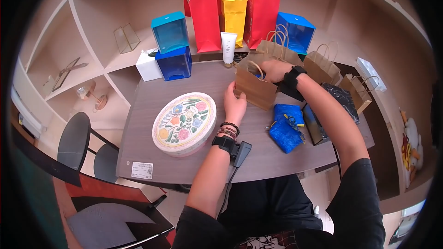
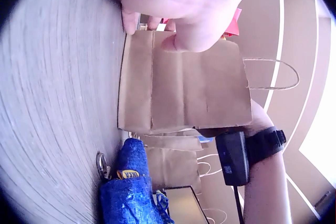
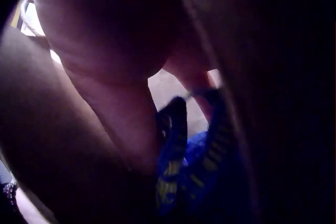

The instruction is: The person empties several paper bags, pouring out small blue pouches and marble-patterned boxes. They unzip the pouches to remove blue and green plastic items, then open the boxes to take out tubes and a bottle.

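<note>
A brown paper bag [image 1: 254, 90] with twisted paper handles stands upright on the table. My left hand [image 1: 235, 105] grips its left side, with the thumb [image 2: 178, 44] on the broad face and the fingers round the edge. My right hand [image 1: 275, 71] reaches down into the bag's mouth. In the dark right wrist view, its fingers [image 3: 126, 119] hold a blue bag [image 3: 197, 176] by straps marked in yellow. Its lower part is lost in shadow. Nearer me on the table lies a folded blue pouch [image 1: 284, 133] with a metal ring and a yellow tag.
An oval floral box [image 1: 184, 122] sits left of my left hand. Behind are a white tube [image 1: 228, 48], red bags [image 1: 205, 20], a yellow bag [image 1: 233, 16] and blue boxes [image 1: 174, 63]. More paper bags [image 1: 320, 67] and a black marbled box [image 1: 340, 101] crowd the right.
</note>
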The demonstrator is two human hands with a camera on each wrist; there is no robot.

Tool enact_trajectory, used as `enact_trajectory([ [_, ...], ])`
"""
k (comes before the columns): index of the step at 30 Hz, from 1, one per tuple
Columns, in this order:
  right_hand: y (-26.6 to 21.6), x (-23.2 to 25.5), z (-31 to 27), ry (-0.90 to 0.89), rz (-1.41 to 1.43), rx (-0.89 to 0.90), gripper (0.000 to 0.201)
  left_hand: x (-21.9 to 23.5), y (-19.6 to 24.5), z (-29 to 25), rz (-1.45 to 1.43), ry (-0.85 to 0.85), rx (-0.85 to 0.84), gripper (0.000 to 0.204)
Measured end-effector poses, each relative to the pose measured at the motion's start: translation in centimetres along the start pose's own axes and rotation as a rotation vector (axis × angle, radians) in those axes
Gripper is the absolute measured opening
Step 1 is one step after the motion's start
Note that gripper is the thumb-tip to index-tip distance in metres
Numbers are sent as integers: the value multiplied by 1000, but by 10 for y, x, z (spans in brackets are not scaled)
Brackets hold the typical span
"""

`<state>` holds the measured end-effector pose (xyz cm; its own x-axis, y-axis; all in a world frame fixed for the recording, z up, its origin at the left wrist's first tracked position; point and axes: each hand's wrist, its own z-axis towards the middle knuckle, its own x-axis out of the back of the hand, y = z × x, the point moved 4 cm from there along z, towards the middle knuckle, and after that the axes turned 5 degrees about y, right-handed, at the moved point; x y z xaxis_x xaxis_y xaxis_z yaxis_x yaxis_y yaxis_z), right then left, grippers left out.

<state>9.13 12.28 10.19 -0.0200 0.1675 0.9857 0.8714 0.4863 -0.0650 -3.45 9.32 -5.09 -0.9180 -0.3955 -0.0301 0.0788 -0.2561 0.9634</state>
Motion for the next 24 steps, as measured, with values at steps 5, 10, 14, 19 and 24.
enact_trajectory([
  [5, 0, -19, 6, -12, -58, 11, 46, 0, 0, 0, -8, 30, 1, 45],
  [10, 7, -24, 6, 82, -56, 104, 46, -1, 3, -3, -52, -12, 54, 42],
  [14, 13, -19, 3, 193, -68, 220, 44, -2, -6, 1, 16, 18, -19, 41],
  [19, 14, 10, -17, 354, 67, 364, 42, -1, -5, 1, -34, 16, -15, 42],
  [24, 18, 24, -33, 355, 257, 303, 43, 1, 30, -13, -358, -115, 285, 24],
])
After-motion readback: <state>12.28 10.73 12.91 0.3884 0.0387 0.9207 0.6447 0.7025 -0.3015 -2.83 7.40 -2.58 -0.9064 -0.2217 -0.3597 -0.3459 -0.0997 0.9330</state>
